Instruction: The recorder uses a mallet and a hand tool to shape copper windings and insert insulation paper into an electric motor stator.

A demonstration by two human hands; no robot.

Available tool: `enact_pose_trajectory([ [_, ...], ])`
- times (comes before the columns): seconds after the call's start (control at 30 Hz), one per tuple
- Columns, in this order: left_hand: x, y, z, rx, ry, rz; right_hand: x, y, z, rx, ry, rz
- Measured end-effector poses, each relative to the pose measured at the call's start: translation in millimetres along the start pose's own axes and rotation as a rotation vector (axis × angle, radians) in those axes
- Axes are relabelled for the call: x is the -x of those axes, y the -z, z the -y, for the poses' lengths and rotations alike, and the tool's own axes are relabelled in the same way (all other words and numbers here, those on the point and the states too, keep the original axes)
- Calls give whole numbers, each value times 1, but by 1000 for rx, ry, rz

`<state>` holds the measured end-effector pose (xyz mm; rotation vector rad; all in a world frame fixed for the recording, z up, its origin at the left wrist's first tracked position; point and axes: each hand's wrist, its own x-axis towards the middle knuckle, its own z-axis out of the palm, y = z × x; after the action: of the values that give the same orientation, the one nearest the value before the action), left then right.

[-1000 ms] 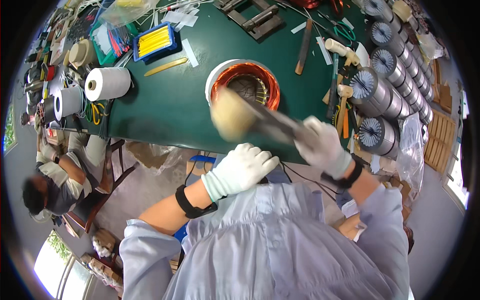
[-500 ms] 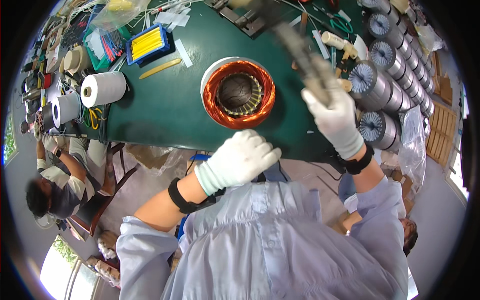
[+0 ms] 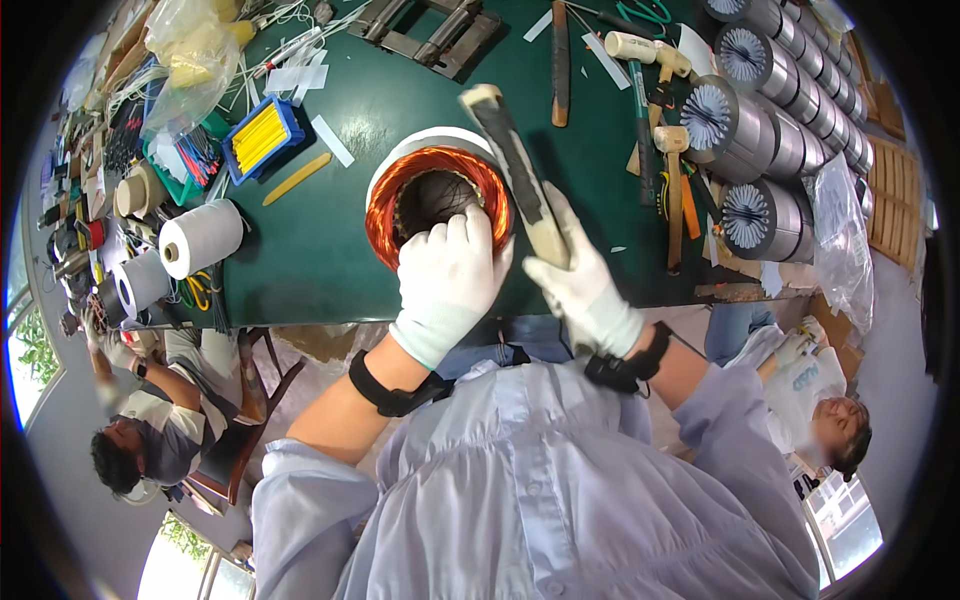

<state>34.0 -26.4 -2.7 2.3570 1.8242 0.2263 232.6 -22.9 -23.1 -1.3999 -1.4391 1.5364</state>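
A motor stator (image 3: 384, 212) with a thick ring of orange copper windings and a pale outer shell stands on the green table. My gloved left hand (image 3: 445, 280) is closed over its near rim, the fingers curled into the central hole and partly hidden. In my gloved right hand (image 3: 588, 290) is a wooden bar (image 3: 515, 165), its middle wrapped in something dark. The bar slants up and to the left, its upper part close along the right side of the stator. Whether the two touch I cannot tell.
Mallets and hammers (image 3: 672, 140) lie to the right, beside stacked metal wire spools (image 3: 765, 215). White thread cones (image 3: 203, 240) and a blue tray (image 3: 293, 128) of yellow strips are at the left. A metal fixture (image 3: 440, 40) lies behind. Co-workers sit at both sides.
My right hand has brought the bar in from the right to the stator's side. My left hand has moved from the table's front edge onto the stator, which now tilts towards me.
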Motion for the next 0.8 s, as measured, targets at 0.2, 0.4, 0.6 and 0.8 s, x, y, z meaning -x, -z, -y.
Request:
enact_pose_trajectory([
  [0.2, 0, 3, 30, 59, -275, -98, -5, 13, 19, -437, -438, -296],
  [0.4, -9, 32, 70, 274, -461, 33, -11, 41, 24, 212, -72, 258],
  [0.6, 7, 16, 18, 218, -72, -46, -67, 65, 49, 56, 60, -63],
  [0.8, -1, 28, 31, 336, -50, 13, -122, 80, 79, 728, 620, 285],
])
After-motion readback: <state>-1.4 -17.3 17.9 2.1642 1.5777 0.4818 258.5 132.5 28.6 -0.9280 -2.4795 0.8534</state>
